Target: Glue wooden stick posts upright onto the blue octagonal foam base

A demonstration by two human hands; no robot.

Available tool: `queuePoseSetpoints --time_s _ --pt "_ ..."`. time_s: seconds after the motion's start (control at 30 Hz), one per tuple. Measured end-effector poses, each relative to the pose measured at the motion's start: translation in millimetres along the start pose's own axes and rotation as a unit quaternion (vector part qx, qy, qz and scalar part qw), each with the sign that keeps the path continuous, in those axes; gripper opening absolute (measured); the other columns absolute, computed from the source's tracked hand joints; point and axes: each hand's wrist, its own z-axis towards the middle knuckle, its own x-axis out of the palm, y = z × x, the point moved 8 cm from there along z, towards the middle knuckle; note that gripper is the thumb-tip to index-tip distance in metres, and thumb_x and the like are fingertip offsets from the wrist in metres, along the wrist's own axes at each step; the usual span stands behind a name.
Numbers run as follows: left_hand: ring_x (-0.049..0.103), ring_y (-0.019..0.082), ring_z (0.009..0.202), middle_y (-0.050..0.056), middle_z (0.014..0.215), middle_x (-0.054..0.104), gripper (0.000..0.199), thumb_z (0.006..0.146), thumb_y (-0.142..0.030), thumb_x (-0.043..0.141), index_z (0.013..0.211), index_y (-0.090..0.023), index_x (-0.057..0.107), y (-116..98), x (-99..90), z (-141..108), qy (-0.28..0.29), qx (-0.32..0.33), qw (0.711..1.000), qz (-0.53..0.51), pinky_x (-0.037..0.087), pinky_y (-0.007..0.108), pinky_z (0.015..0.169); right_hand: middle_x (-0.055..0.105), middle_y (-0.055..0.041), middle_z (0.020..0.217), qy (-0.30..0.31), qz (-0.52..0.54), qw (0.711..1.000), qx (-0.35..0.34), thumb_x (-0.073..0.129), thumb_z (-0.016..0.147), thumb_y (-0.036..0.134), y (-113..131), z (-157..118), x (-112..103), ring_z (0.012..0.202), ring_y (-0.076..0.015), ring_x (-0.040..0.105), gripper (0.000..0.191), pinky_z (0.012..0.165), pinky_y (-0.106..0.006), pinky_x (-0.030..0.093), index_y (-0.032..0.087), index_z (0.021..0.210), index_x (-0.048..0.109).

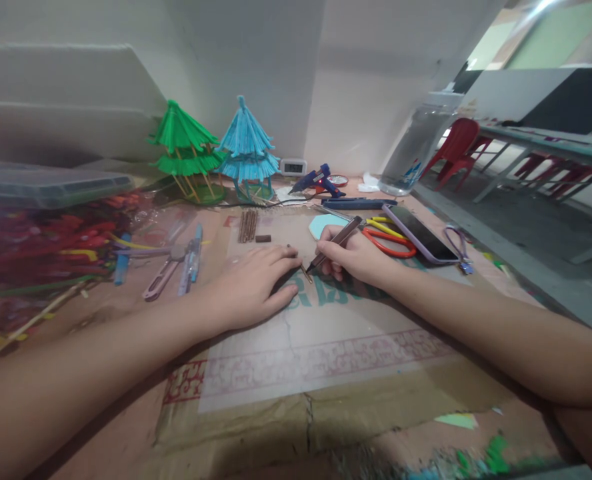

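My right hand grips a brown marker, its tip down on a thin stick. The stick lies slantwise on the white sheet. From the left, my left hand rests palm down and pins the stick under its fingertips, which hide part of it. Just beyond that hand lie a dark marker cap and several brown sticks side by side. A pale blue hexagon is behind my right hand.
Green and blue paper-roofed models stand at the back by a small clock and a glue gun. Orange-handled scissors and a phone lie right. Pliers, pens and bagged red pieces lie left.
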Motion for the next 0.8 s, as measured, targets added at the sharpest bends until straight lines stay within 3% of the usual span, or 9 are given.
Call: queuePoseSetpoints --time_s 0.13,0.4,0.8 --pt "0.047 0.030 0.138 0.016 0.147 0.054 0.048 0.100 -0.040 0.044 0.139 -0.015 0.056 -0.1 0.0 0.4 -0.001 0.001 1.000 0.001 0.038 0.052 0.117 0.059 0.0041 0.050 0.018 0.004 1.000 0.008 0.058 0.087 0.027 -2.4 -0.3 1.5 0.038 -0.0084 0.048 0.019 0.036 -0.017 0.038 0.022 0.072 0.046" --pt "0.042 0.031 0.143 0.014 0.154 0.047 0.052 0.100 -0.041 0.042 0.146 -0.017 0.052 2.4 3.5 1.8 0.023 -0.012 1.000 0.008 0.034 0.053 0.119 0.058 0.0051 0.049 -0.038 -0.006 0.999 -0.011 0.054 0.089 0.025 1.9 -0.8 -4.8 0.037 -0.0080 0.048 0.017 0.038 -0.018 0.037 0.021 0.073 0.049" --pt "0.044 0.031 0.142 0.015 0.152 0.049 0.051 0.101 -0.040 0.042 0.144 -0.016 0.053 2.0 2.8 1.9 0.010 0.002 1.000 -0.001 0.034 0.053 0.119 0.057 0.0048 0.048 -0.012 -0.006 1.000 0.011 0.052 0.088 0.019 0.3 1.2 -2.1 0.037 -0.0079 0.049 0.021 0.037 -0.017 0.038 0.021 0.069 0.047"
